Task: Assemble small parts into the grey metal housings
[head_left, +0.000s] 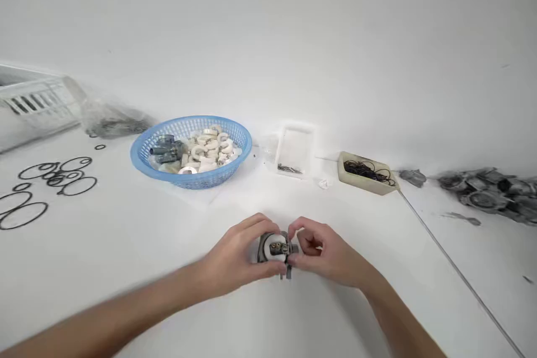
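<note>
A small round grey fitting (273, 248) with a pale face and brass spots sits low over the white table (126, 268). My left hand (235, 257) is wrapped round its left side, fingers curled. My right hand (325, 251) pinches a small grey metal piece (289, 260) at the fitting's right edge, fingers pressed together. Both hands meet at the fitting near the table's front middle.
A blue mesh basket (142, 159) of white rings and grey parts stands behind. To its right lie a clear tray (296, 148) and a beige tray (356, 179) of black rings. Black O-rings (59, 176) lie at the left, grey fittings (486, 193) at the right.
</note>
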Motion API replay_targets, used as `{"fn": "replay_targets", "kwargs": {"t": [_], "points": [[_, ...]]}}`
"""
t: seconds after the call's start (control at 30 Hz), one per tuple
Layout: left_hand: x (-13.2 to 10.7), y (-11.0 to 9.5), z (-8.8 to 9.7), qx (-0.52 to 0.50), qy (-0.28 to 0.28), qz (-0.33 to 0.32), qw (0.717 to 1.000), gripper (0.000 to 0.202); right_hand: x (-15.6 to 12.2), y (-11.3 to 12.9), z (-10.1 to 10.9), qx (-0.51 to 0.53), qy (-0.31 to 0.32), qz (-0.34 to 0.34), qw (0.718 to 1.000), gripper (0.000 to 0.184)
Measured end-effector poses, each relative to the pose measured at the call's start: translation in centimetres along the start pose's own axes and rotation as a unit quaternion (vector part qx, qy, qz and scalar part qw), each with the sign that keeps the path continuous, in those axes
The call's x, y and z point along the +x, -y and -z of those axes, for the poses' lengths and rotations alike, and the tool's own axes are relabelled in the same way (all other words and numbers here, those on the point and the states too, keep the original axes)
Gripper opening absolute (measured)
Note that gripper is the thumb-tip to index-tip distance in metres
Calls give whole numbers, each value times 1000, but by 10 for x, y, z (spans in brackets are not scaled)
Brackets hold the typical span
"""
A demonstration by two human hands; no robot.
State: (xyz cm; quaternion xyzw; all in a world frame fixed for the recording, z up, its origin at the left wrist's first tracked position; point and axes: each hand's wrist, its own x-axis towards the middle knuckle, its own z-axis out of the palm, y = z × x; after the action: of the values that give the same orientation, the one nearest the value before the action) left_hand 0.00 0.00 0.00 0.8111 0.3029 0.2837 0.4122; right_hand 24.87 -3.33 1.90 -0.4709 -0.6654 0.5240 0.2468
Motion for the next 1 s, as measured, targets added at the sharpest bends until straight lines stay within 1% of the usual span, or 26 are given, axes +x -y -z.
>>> {"fn": "replay_targets", "kwargs": {"t": [0.33,1.0], "points": [[-1,2,3,14,-1,-7,1000,34,2,1,-1,-13,-3,2,1000,14],[0,2,4,24,6,-7,1000,32,0,6,-1,-20,5,5,1000,19]]}}
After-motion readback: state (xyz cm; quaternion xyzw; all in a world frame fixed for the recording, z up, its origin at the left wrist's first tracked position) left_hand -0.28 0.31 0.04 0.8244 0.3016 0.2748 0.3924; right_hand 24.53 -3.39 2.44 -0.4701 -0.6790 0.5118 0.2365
